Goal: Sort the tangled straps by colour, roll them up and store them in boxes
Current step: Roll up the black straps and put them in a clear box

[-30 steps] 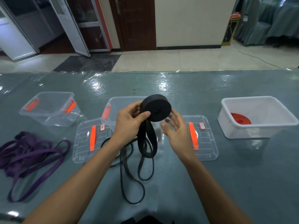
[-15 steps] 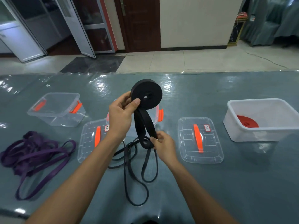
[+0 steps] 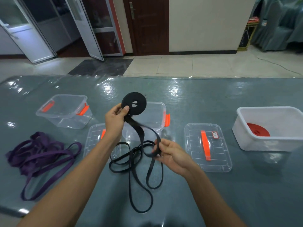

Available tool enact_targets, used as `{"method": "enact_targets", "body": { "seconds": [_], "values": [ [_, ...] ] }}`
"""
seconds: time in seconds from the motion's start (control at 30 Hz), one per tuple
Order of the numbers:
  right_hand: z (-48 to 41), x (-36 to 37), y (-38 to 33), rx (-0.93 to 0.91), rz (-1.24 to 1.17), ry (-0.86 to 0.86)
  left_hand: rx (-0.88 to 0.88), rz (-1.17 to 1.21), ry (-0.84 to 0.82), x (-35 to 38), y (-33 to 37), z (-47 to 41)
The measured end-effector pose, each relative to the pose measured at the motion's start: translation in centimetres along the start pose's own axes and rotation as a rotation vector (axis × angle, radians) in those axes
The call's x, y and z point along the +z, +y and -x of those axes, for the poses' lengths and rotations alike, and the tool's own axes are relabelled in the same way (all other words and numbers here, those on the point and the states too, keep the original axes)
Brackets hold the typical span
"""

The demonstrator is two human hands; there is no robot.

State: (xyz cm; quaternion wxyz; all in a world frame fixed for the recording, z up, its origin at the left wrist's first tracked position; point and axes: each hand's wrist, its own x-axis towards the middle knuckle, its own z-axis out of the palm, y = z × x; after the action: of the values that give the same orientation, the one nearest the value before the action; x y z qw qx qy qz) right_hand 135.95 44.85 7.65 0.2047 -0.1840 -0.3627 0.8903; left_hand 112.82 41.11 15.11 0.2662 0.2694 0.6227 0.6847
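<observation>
Left hand (image 3: 114, 122) pinches the rolled black strap (image 3: 134, 103) with thumb and fingers; right hand (image 3: 170, 154) grips its loose tail above the counter (image 3: 213, 194)

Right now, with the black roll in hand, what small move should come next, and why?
Probably one more wrap. The left hand pinches the black roll upright, the right hand pinches the loose strap just below it, and several loops of it lie unwound on the table. Turning the roll while the right hand feeds the slack up flat should take that in.
</observation>
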Motion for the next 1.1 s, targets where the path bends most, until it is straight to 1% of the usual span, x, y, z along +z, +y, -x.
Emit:
{"method": "enact_targets", "body": {
  "seconds": [0.03, 0.07, 0.13, 0.23, 0.33, 0.47, 0.53, 0.6, 0.7, 0.77, 0.83, 0.87, 0.93, 1.0, 1.1],
  "values": [
    [0.3, -0.4, 0.2, 0.026, 0.04, -0.042, -0.04, 0.047, 0.024, -0.2, 0.0, -0.2],
    [0.6, -0.8, 0.4, 0.041, 0.088, -0.041, -0.075, 0.096, 0.034, -0.4, 0.2, -0.4],
    [0.8, -1.5, 0.9, 0.029, 0.204, 0.047, -0.115, 0.149, 0.009, -0.8, 0.5, -0.5],
    [0.5, -2.3, 1.2, -0.051, 0.34, 0.216, -0.126, 0.111, -0.061, -1.1, 0.6, -0.1],
    [0.2, -2.7, 1.3, -0.057, 0.391, 0.279, -0.09, 0.049, -0.129, -1.0, 0.7, 0.6],
    [0.3, -2.7, 0.6, -0.047, 0.515, 0.346, 0.058, -0.143, -0.26, -1.1, 1.1, 1.1],
    [0.3, -2.2, -0.5, -0.116, 0.637, 0.383, 0.137, -0.255, -0.353, -1.1, 1.4, 1.3],
    [0.2, -1.1, -2.0, -0.246, 0.773, 0.39, 0.175, -0.352, -0.454, -0.9, 1.6, 1.6],
    [-0.2, 1.3, -4.4, -0.41, 0.91, 0.358, 0.186, -0.547, -0.587, -0.2, 1.6, 2.1],
    [-0.5, 2.5, -5.4, -0.447, 1.067, 0.309, 0.252, -0.69, -0.696, 0.2, 1.7, 2.6],
    [-0.9, 3.1, -6.0, -0.479, 1.238, 0.242, 0.308, -0.758, -0.74, 0.5, 1.9, 3.0],
    [-1.0, 3.2, -6.1, -0.492, 1.278, 0.221, 0.314, -0.757, -0.739, 0.5, 2.0, 3.1],
    [-1.0, 3.2, -6.1, -0.518, 1.253, 0.237, 0.281, -0.673, -0.698, 0.4, 2.1, 3.3],
    [-0.7, 3.3, -6.0, -0.546, 1.158, 0.304, 0.232, -0.517, -0.583, 0.5, 2.2, 3.9],
    [-0.3, 4.0, -5.9, -0.575, 0.934, 0.394, 0.239, -0.349, -0.374, 1.0, 2.4, 4.8]
  ]
}}
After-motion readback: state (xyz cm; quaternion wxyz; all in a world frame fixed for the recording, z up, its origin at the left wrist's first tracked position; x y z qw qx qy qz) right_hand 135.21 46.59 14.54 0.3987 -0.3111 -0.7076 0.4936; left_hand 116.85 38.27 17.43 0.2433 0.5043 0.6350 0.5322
